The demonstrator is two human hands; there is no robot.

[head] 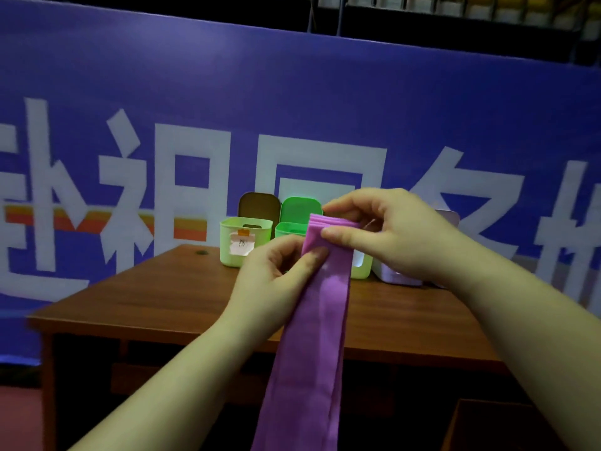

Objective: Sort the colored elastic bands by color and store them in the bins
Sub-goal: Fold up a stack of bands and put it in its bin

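Purple band (312,336): flat, matte, stretchy strip, top end folded into stacked layers, held in the air over the table's (146,297) near edge. Right hand (387,236) pinches the folded top, left hand (276,281) pinches just below. Lower end cut off by frame. Glossy plastic bins (242,239) at the far edge, partly hidden; label unreadable.
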